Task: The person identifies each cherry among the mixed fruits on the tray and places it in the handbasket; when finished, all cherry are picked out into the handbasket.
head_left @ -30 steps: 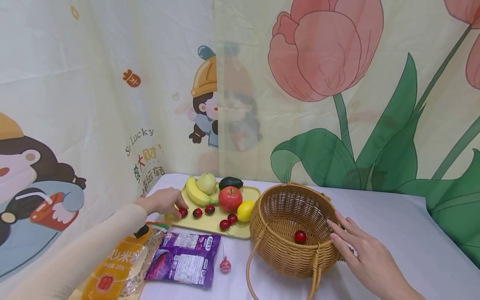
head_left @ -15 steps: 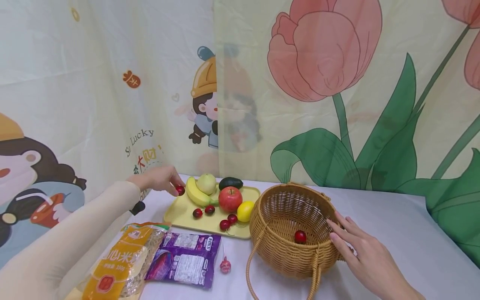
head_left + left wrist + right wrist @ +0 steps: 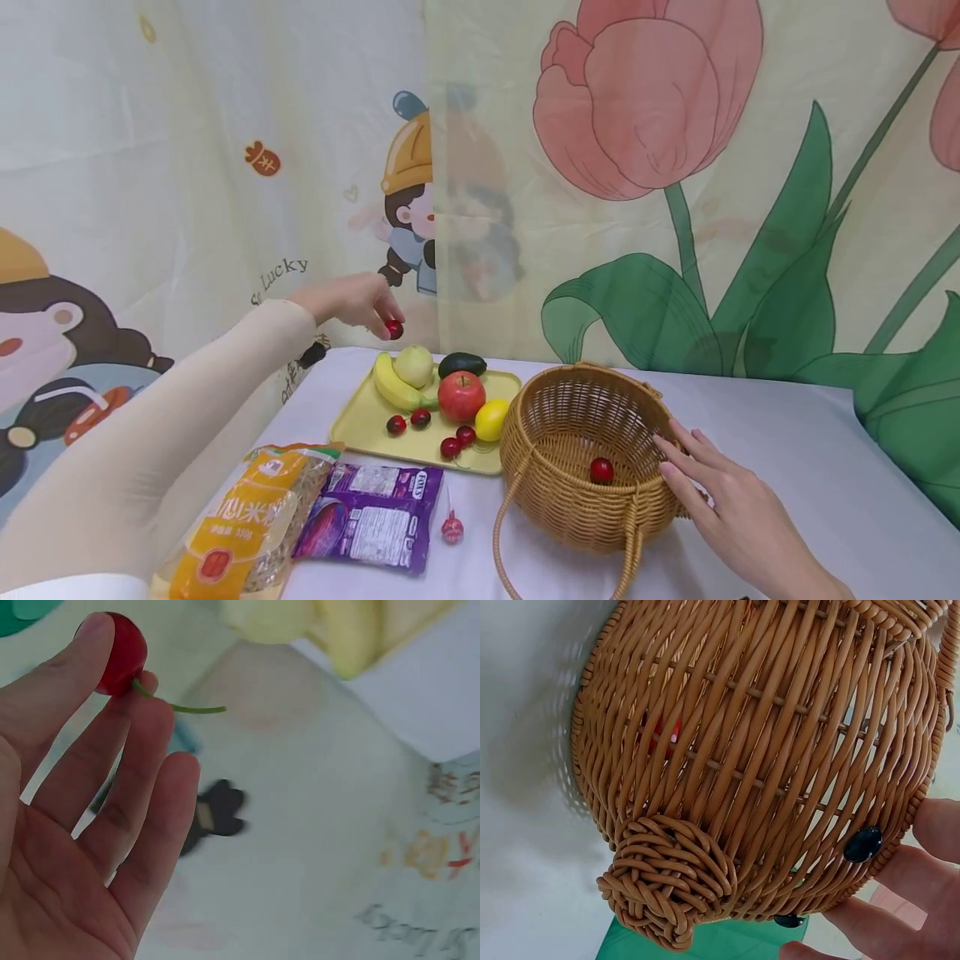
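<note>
A dark red cherry is pinched between the thumb and fingers of my left hand, in the air above the far left of the yellow tray. In the left wrist view, a green stem hangs off this cherry. The fingers of my right hand are extended and rest on the right rim of a brown wicker basket. Inside the basket lies one red fruit. On the tray are several cherries, a banana, a red apple and a lemon.
A pale green round fruit and an avocado sit at the tray's back. In front lie an orange bag, a purple packet and a lollipop. The basket's handle hangs down toward me. Printed curtains surround the table.
My left hand has lifted the cherry off the tray's left end, first toward the back left, then up and to the right. My right hand has stayed on the basket.
</note>
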### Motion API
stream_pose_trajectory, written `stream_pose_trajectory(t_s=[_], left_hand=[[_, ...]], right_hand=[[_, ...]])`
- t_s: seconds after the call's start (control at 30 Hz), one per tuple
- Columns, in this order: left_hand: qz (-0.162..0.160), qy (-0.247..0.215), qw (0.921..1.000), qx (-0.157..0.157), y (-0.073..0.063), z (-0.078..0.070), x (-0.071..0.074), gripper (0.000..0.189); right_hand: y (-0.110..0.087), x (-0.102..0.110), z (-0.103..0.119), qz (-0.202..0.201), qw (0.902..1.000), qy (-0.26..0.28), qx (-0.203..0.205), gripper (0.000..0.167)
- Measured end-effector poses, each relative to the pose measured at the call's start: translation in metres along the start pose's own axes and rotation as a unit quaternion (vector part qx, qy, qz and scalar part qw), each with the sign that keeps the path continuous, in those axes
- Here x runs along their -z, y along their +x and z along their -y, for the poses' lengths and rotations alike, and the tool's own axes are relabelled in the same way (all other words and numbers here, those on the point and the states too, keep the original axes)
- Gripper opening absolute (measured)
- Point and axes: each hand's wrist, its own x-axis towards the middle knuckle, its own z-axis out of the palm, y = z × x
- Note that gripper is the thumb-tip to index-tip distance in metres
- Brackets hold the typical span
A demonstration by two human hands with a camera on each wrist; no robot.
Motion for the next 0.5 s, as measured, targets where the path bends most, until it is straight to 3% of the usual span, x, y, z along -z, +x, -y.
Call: stream_pose_trajectory(t_s=[0.23, 0.37, 0.5], left_hand=[[0.037, 0.044, 0.9982, -0.018, 0.028, -0.075, 0.019, 0.034], [0.075, 0.071, 0.9928, -0.061, 0.046, -0.116, 0.015, 0.033], [0.101, 0.089, 0.9853, -0.105, 0.067, -0.148, 0.002, 0.035]], right_hand=[[0.0, 0.001, 0.0, 0.0, 1.0, 0.001, 0.002, 0.043], [0.0, 0.0, 0.0, 0.001, 1.0, -0.001, 0.0, 0.044], [0.0, 0.0, 0.0, 0.003, 1.0, -0.004, -0.003, 0.044]])
